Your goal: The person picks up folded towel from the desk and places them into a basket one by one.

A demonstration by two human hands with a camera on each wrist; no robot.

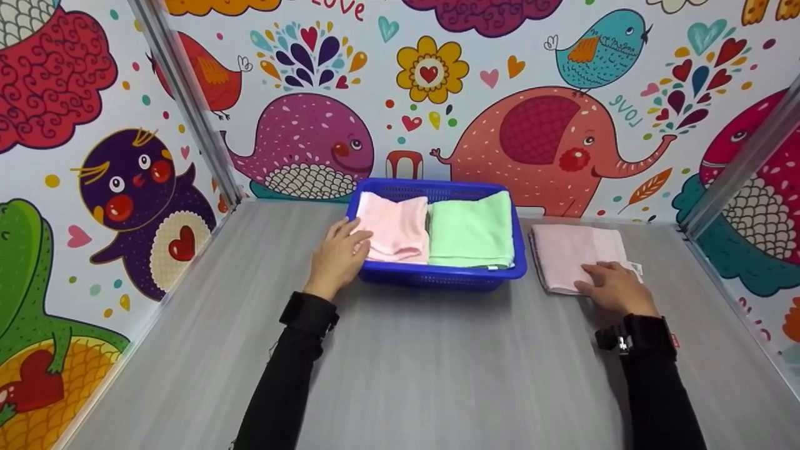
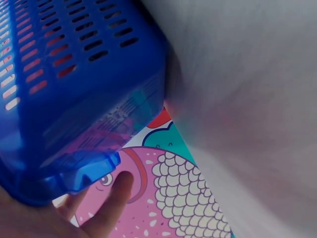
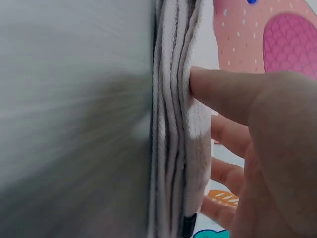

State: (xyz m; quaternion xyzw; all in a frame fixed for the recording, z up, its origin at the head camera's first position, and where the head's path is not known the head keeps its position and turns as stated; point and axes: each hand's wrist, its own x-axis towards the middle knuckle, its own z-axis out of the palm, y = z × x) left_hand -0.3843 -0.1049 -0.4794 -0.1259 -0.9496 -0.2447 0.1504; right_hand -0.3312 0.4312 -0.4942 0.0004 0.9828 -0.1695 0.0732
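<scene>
A blue plastic basket [image 1: 440, 275] stands near the back wall. Inside, a folded pink towel [image 1: 394, 225] lies on the left and a folded green towel [image 1: 470, 230] on the right. My left hand [image 1: 337, 257] rests over the basket's left front rim, with fingertips at the pink towel's edge. In the left wrist view, a straight finger shows beyond the rim; the thumb is not clearly visible. Right of the basket, a folded pale pink towel [image 1: 559, 253] lies flat on the table. My right hand [image 1: 617, 290] touches its top with thumb and fingers, as the right wrist view shows its stacked layers.
The grey table [image 1: 431, 369] is enclosed by printed cartoon panels [image 1: 412, 87] at the back and both sides. Metal corner posts [image 1: 194, 106] stand at left and right. A small white label [image 1: 636, 269] sticks out from the pale pink towel's right edge.
</scene>
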